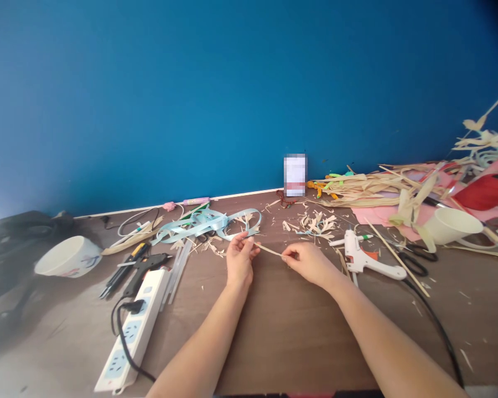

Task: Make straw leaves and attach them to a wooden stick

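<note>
A thin pale strip of dried husk (269, 250) stretches between my two hands above the middle of the table. My left hand (241, 258) pinches one end, its fingertips closed together. At the other end, my right hand (305, 262) grips the strip between thumb and fingers. Just beyond the hands lie a loose heap of light blue ribbon (205, 223) and a small pile of husk scraps (317, 224). To the right of my right hand rests a white glue gun (363, 258) on its side.
At left stand a white power strip (139, 326), a black glue gun (143, 273), clear glue sticks (177, 271) and a white bowl (68, 257). At right are black-handled scissors (415, 262), a thin stick (398, 260), a white cup (452, 225) and bundled husks (369, 188). A blue wall (232, 99) rises behind.
</note>
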### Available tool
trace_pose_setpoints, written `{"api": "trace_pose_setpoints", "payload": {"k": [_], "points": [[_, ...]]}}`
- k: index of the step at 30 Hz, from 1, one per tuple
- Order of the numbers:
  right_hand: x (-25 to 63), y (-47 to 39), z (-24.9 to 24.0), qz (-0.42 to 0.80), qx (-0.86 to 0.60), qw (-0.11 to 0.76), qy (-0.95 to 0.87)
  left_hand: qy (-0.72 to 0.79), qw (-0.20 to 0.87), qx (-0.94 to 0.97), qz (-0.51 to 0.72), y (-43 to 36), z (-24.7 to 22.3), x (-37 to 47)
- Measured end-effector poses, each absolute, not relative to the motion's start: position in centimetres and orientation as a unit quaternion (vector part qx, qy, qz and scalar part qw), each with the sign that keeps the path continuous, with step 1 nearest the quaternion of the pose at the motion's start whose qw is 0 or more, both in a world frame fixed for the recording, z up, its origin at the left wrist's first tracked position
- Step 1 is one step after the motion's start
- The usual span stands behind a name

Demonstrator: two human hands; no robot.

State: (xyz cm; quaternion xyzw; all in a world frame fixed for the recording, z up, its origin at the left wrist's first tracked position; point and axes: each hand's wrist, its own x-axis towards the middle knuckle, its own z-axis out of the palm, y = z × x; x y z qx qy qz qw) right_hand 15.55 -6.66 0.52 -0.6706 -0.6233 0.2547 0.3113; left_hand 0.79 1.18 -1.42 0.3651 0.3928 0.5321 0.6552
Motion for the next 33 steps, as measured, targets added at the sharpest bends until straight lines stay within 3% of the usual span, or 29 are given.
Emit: {"api": "trace_pose_setpoints", "payload": {"k": [6,8,12,16,24,33], "points": [[15.5,-6.4,-0.1,0.372,-0.655,0.379,-0.538,0.397,0.671,0.348,0.520,1.5,-1.5,0.7],[15.5,-6.3,-0.1,0.396,-0.656,0.401,-0.502,0.425,0.603,0.385,0.554,1.2,-1.3,0.5],[15.6,-6.2,-0.2,0.372,-0.681,0.403,-0.485,0.372,0.366,0.610,0.596,-0.7,-0.6,-0.1],[15.4,-6.3,-0.4,0.300,-0.672,0.396,-0.550,0.211,0.260,0.839,0.429,-2.5,-0.3,0.3],[14.7,-6.5,-0.3,0.225,-0.682,0.348,-0.603,0.265,0.255,0.884,0.288,-1.5,-0.6,0.7],[14.5,-6.7,0.7,0.243,-0.681,0.349,-0.596,0.304,0.348,0.810,0.362,-1.0,-0.7,0.4]]}}
